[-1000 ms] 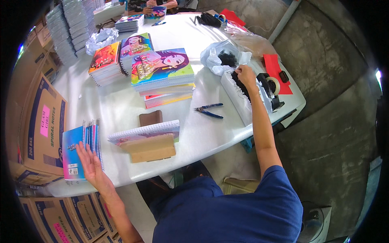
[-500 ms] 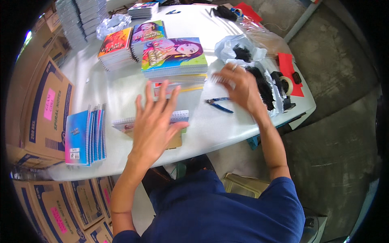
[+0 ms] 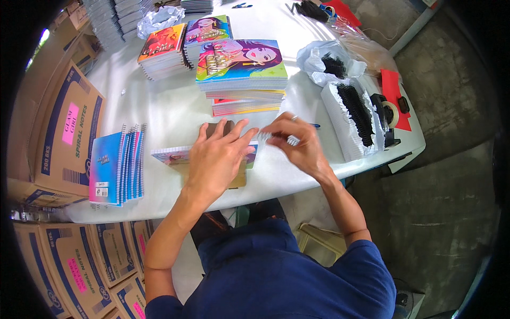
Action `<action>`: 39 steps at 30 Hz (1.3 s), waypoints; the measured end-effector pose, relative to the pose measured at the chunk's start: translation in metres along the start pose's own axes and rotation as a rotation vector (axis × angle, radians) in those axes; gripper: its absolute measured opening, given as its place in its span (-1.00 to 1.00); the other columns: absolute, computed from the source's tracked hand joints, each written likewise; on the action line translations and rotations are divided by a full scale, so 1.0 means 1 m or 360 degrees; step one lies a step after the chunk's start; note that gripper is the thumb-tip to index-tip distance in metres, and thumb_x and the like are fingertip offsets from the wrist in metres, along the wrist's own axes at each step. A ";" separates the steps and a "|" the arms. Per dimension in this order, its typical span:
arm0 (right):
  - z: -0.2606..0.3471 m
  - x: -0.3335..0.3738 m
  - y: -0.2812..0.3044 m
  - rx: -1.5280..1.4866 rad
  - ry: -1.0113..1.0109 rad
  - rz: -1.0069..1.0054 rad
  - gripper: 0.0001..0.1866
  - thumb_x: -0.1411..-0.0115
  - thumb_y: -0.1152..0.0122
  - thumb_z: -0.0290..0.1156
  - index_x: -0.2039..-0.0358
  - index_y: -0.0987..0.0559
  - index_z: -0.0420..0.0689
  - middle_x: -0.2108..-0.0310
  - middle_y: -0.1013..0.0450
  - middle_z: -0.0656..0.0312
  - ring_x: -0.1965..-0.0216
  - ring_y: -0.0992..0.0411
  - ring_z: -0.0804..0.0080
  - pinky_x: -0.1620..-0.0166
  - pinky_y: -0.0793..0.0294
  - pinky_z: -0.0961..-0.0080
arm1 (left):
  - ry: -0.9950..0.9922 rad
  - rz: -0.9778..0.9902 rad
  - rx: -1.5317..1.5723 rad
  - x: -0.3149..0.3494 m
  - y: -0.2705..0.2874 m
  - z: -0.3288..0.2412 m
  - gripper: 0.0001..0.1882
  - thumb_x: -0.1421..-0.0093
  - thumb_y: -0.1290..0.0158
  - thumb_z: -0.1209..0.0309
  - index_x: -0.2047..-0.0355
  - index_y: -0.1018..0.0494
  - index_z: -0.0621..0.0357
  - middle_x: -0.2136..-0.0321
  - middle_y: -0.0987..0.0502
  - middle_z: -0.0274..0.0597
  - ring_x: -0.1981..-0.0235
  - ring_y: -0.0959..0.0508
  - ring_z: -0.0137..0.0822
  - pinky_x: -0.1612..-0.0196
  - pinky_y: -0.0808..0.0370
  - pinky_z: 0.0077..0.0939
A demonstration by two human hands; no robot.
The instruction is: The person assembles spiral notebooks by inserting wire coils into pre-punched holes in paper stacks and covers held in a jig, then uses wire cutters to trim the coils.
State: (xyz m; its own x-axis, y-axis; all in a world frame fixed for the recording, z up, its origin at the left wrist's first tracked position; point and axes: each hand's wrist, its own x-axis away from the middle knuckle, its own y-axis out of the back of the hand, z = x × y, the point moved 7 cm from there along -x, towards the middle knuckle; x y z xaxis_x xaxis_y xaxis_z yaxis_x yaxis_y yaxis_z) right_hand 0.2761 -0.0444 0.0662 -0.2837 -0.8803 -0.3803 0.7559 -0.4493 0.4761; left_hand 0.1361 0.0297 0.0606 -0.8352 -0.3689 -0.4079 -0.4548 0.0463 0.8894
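My left hand (image 3: pixel 215 159) lies across an unbound notebook (image 3: pixel 172 153) propped on its side, its row of punched holes facing up. The fingers reach over the far side and the thumb presses the near side. A dark brown block (image 3: pixel 228 127) shows behind those fingers, and a tan board (image 3: pixel 238 179) sticks out below. Just right of the notebook's end, my right hand (image 3: pixel 300 146) pinches a small spiral coil (image 3: pixel 270 136), partly covered by the fingers. Beyond that hand only a blue handle tip of the cutting pliers (image 3: pixel 317 125) shows.
Bound blue-pink notebooks (image 3: pixel 106 165) stand at left beside a carton (image 3: pixel 66 127). Stacked notebooks (image 3: pixel 241 66) with illustrated covers rise beyond my hands. At right are a white box of black coils (image 3: pixel 345 122), a plastic bag of coils (image 3: pixel 316 64) and a tape dispenser (image 3: pixel 390 114).
My right hand has come down and left from near the coil box to the notebook's right end, now covering most of the pliers. My left hand has settled onto the notebook. The view has shifted slightly.
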 end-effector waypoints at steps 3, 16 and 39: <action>0.005 -0.004 0.003 -0.0005 0.0010 0.0031 -0.78 -0.02 -0.31 -0.69 0.28 -0.64 -0.19 0.39 -0.44 0.20 0.39 -0.43 0.44 0.31 -0.41 0.48 | 0.0000 -0.0028 -0.0029 0.001 0.001 -0.001 -0.56 -0.17 -0.13 0.25 -0.09 -0.46 -0.20 -0.10 -0.47 -0.39 -0.14 -0.41 -0.07 -0.17 -0.28 0.10; 0.012 0.003 -0.017 -0.0124 0.0072 0.0514 -0.81 -0.08 -0.26 -0.60 0.24 -0.63 -0.19 0.35 -0.46 0.12 0.34 -0.43 0.25 0.25 -0.40 0.33 | 0.0024 -0.0035 0.0051 0.008 0.003 -0.001 -0.48 -0.07 -0.20 0.32 -0.10 -0.46 -0.22 -0.08 -0.49 -0.34 -0.11 -0.44 -0.09 -0.17 -0.28 0.09; -0.067 -0.053 -0.047 0.0133 0.0345 0.0835 -0.78 -0.12 -0.13 -0.52 0.19 -0.58 -0.21 0.26 -0.53 -0.03 0.21 -0.53 0.09 0.16 -0.53 0.31 | -0.0220 0.0015 -0.0193 0.010 -0.001 -0.026 -0.32 -0.20 0.00 -0.02 -0.25 -0.26 0.05 -0.08 -0.47 -0.07 -0.05 -0.50 0.08 0.02 -0.51 -0.20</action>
State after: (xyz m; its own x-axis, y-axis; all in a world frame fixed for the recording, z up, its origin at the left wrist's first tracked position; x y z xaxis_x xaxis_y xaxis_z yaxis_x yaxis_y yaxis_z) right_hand 0.2951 0.0331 0.0113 0.2507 -0.9414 -0.2258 0.7113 0.0209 0.7026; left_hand 0.1365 0.0020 0.0610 -0.8776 -0.2373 -0.4165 -0.4132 -0.0659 0.9083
